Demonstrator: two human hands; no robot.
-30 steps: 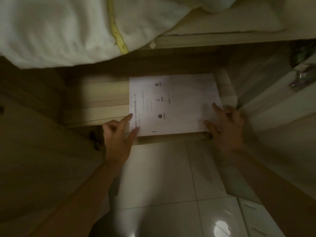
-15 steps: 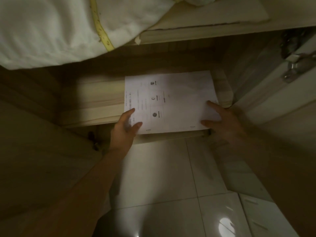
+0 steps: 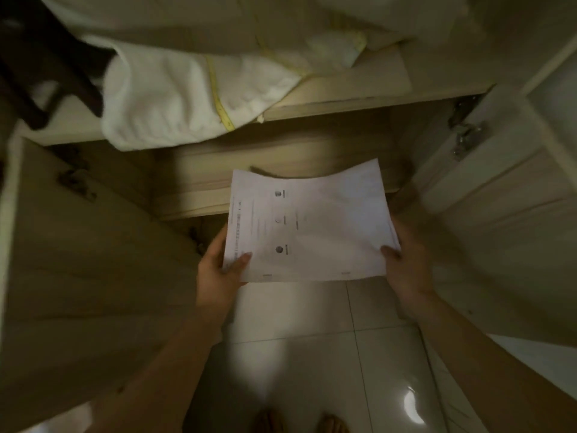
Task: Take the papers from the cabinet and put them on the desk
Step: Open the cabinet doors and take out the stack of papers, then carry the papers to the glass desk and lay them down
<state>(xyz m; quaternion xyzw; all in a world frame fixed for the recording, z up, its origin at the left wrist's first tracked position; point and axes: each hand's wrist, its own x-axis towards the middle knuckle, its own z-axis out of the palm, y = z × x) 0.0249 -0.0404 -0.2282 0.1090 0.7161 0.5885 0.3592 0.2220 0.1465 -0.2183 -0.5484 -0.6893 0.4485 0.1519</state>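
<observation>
A thin stack of white printed papers [image 3: 315, 226] hangs in the air in front of the cabinet's lower shelf [image 3: 199, 182], its far edge curling up. My left hand [image 3: 218, 270] grips the near left corner, thumb on top. My right hand [image 3: 409, 260] grips the near right corner the same way. The papers are off the shelf and partly over the tiled floor. No desk is in view.
The cabinet's upper shelf [image 3: 343, 101] carries a white towel or bedding [image 3: 175, 98] with a yellow stripe. The left door [image 3: 78, 260] and right door [image 3: 499, 182] stand swung outward on either side. Glossy floor tiles [image 3: 312, 370] lie below; my feet show at the bottom edge.
Both hands closed on the papers' near corners and lifted them off the lower shelf toward me. The view has pulled back and up, showing more of the cabinet.
</observation>
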